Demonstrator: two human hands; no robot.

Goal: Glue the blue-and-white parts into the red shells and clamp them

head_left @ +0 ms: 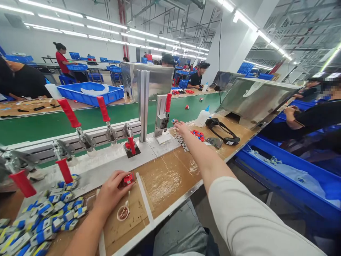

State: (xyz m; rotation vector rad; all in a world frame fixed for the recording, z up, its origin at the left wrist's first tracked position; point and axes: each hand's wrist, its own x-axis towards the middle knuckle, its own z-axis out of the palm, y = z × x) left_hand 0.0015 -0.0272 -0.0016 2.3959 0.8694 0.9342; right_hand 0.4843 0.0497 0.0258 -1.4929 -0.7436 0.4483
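Closest to me, my left hand (112, 193) rests on the bench (165, 181), its fingers (121, 177) curled around a small red part (128, 179) that sits at the fingertips, just beside a white strip. Below that hand lies a small shallow dish (123, 212) with a stick in it, and to its left a heap of blue and grey pieces (39, 222). I have my right hand (182, 127) stretched far out, fingers pinched on a tiny blue-and-white piece (174, 121) next to a red-handled clamp (166, 112). Loose red parts (198, 134) lie just right of that hand, near a white glue bottle (203, 116).
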